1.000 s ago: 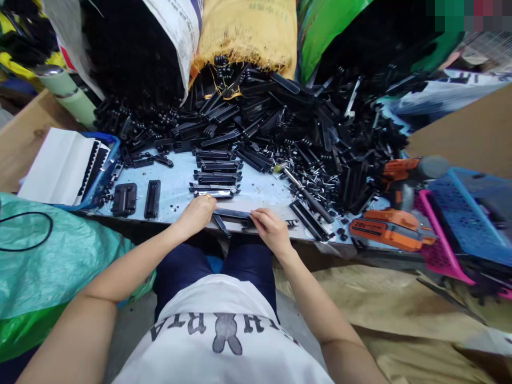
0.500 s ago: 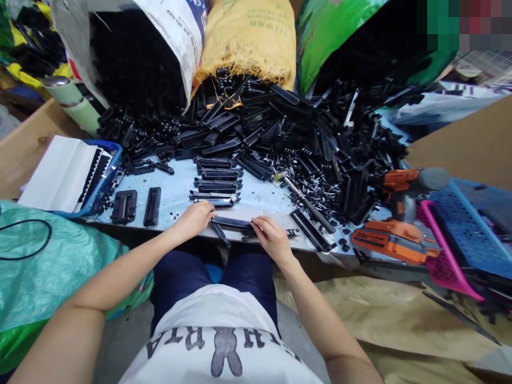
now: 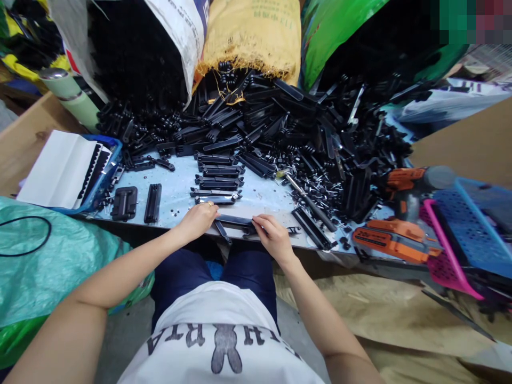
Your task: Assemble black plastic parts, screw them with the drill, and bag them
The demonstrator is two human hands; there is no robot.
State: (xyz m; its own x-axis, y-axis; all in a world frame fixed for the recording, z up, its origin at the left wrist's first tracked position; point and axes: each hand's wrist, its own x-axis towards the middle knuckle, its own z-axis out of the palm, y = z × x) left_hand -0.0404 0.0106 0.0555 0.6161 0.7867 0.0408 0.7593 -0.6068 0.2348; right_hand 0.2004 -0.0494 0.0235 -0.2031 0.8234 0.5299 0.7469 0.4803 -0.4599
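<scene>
A long black plastic strip lies along the near edge of the pale blue table. My left hand grips its left end with curled fingers; a ring shows on one finger. At the strip's right end, my right hand pinches it. A thinner black piece sticks out below the strip, between my hands. Just beyond my hands sits a neat stack of several similar black strips.
A large heap of black plastic parts spills from sacks at the back. An orange power drill and an orange tool lie at right near blue and pink baskets. Two black parts and a blue tray sit at left.
Both hands stay on the strip at the table edge; only small finger shifts and a slight camera move.
</scene>
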